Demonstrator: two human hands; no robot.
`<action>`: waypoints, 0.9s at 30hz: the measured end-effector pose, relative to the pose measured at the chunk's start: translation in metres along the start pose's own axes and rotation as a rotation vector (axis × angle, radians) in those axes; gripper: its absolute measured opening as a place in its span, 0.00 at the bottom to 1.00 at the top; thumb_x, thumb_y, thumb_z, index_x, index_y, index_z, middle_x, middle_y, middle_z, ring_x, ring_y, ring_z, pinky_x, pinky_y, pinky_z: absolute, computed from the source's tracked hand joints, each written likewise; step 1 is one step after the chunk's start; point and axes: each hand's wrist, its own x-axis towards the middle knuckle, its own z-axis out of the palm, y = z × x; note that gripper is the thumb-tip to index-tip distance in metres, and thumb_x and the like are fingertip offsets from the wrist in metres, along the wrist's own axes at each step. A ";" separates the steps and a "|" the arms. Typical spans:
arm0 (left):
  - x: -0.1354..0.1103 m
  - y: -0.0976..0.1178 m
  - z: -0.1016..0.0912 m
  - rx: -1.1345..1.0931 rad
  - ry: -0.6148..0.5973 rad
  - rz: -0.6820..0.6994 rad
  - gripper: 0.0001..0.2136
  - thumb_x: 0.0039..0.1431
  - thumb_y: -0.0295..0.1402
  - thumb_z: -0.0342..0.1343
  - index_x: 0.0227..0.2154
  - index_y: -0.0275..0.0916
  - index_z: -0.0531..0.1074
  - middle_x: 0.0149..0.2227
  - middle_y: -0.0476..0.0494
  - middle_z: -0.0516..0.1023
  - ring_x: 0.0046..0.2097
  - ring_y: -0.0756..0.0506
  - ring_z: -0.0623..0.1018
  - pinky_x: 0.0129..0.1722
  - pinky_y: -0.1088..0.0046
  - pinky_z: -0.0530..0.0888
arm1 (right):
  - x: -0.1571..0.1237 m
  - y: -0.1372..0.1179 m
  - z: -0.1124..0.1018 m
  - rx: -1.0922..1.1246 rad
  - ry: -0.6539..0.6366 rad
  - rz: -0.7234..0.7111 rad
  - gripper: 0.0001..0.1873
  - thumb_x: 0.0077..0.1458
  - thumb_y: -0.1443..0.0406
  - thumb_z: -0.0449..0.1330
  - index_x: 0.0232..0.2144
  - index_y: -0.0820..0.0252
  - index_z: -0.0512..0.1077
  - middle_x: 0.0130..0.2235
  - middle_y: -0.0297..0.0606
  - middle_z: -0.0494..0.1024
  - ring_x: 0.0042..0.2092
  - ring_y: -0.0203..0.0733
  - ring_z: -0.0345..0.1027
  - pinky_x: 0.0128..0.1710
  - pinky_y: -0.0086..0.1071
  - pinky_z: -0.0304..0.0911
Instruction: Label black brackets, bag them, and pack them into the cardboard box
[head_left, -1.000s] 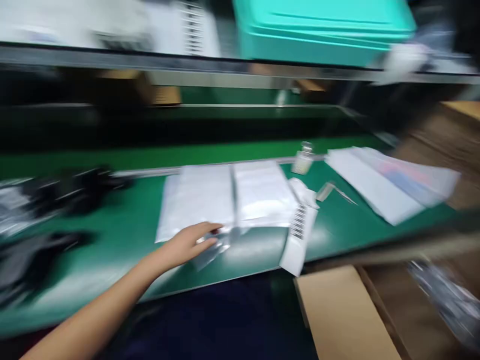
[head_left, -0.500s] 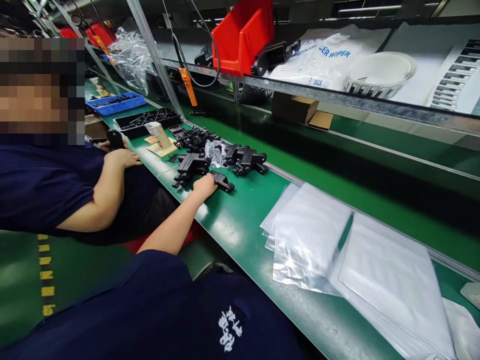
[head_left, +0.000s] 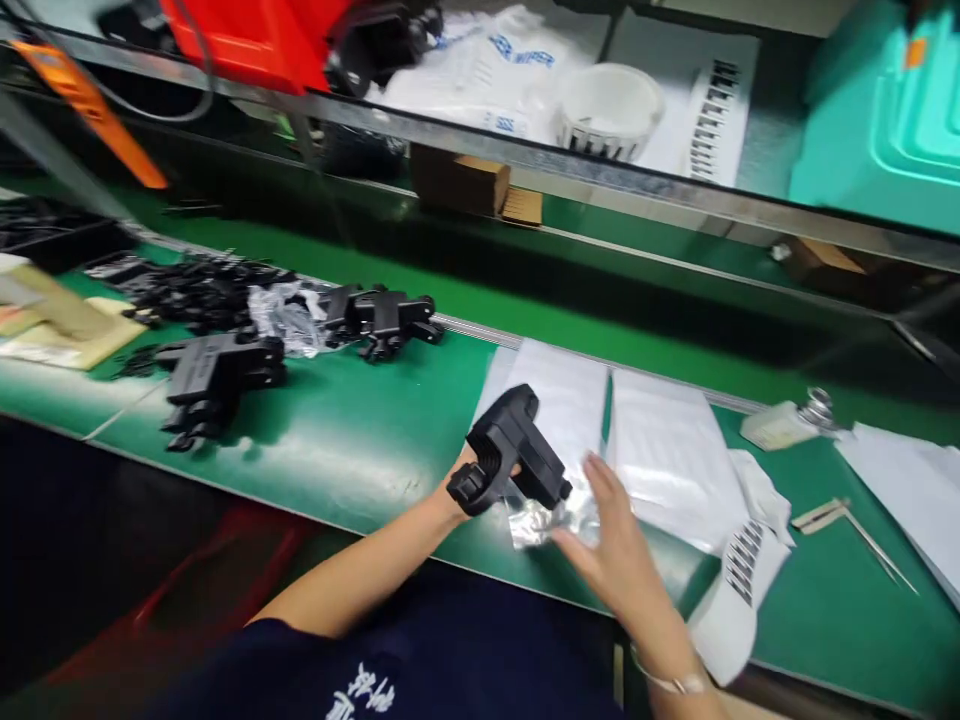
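A black plastic part with a curved, clamp-like jaw (head_left: 517,450) is held up in my left hand (head_left: 456,488). The part hides most of that hand's fingers. To its right is my right hand (head_left: 619,540), thumb and fingers spread and slightly blurred, with nothing in its grasp. Behind and below the black part lie clear plastic bags (head_left: 559,385), stacked on the green bench (head_left: 360,430). A second stack of bags (head_left: 660,440) lies beside them.
More black parts (head_left: 217,380) and a crinkled clear bag (head_left: 289,315) lie at the left. On the right are a label strip (head_left: 739,590), tweezers (head_left: 874,540) and a small bottle (head_left: 784,425). A metal-edged shelf (head_left: 480,140) with a red bin (head_left: 247,40) runs above.
My left hand has lifted a black part from the group at the left and carried it right, over the bags. My right hand has come into view. The view has turned right.
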 end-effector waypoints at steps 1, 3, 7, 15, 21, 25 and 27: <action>-0.003 -0.003 0.009 0.030 -0.078 -0.032 0.27 0.42 0.36 0.70 0.49 0.42 0.72 0.47 0.42 0.78 0.52 0.38 0.75 0.56 0.56 0.68 | -0.001 -0.005 0.002 -0.005 -0.003 0.025 0.36 0.61 0.55 0.57 0.65 0.58 0.51 0.61 0.52 0.63 0.59 0.54 0.63 0.50 0.48 0.70; -0.005 0.001 0.015 0.051 -0.211 -0.095 0.26 0.43 0.36 0.69 0.48 0.41 0.73 0.46 0.40 0.79 0.50 0.37 0.76 0.54 0.56 0.70 | -0.001 -0.007 0.003 -0.012 -0.017 0.061 0.37 0.61 0.57 0.56 0.67 0.57 0.46 0.59 0.51 0.67 0.57 0.53 0.66 0.47 0.45 0.73; 0.001 0.020 0.001 -0.019 -0.419 -0.289 0.34 0.44 0.44 0.66 0.56 0.38 0.68 0.47 0.36 0.78 0.48 0.35 0.77 0.45 0.61 0.72 | -0.004 0.003 -0.013 -0.130 -0.064 -0.050 0.33 0.62 0.63 0.55 0.66 0.52 0.50 0.53 0.46 0.74 0.49 0.51 0.72 0.44 0.44 0.72; 0.001 0.009 0.013 0.426 -0.149 -0.114 0.25 0.52 0.50 0.59 0.47 0.37 0.68 0.44 0.42 0.74 0.47 0.39 0.72 0.48 0.64 0.68 | -0.017 0.023 -0.024 0.140 0.031 0.287 0.26 0.60 0.49 0.54 0.55 0.55 0.68 0.47 0.46 0.75 0.49 0.51 0.70 0.47 0.47 0.69; -0.008 0.019 0.009 0.673 -0.242 0.031 0.30 0.50 0.48 0.60 0.53 0.40 0.61 0.48 0.41 0.72 0.49 0.38 0.73 0.49 0.63 0.68 | -0.026 0.041 -0.012 1.079 -0.010 0.920 0.25 0.55 0.44 0.57 0.35 0.60 0.74 0.20 0.30 0.68 0.20 0.34 0.59 0.23 0.31 0.64; -0.011 0.019 0.013 0.749 -0.232 0.027 0.30 0.48 0.45 0.61 0.54 0.41 0.62 0.50 0.41 0.72 0.50 0.36 0.73 0.50 0.62 0.68 | -0.027 0.045 -0.017 1.133 0.032 0.863 0.21 0.55 0.48 0.60 0.36 0.60 0.73 0.23 0.33 0.71 0.24 0.35 0.62 0.27 0.32 0.66; -0.009 0.016 0.017 0.675 -0.226 0.004 0.30 0.49 0.44 0.62 0.54 0.41 0.62 0.49 0.41 0.73 0.50 0.37 0.73 0.50 0.63 0.69 | -0.030 0.047 -0.023 0.954 0.020 0.776 0.19 0.57 0.50 0.59 0.37 0.60 0.74 0.25 0.35 0.73 0.26 0.36 0.65 0.27 0.32 0.66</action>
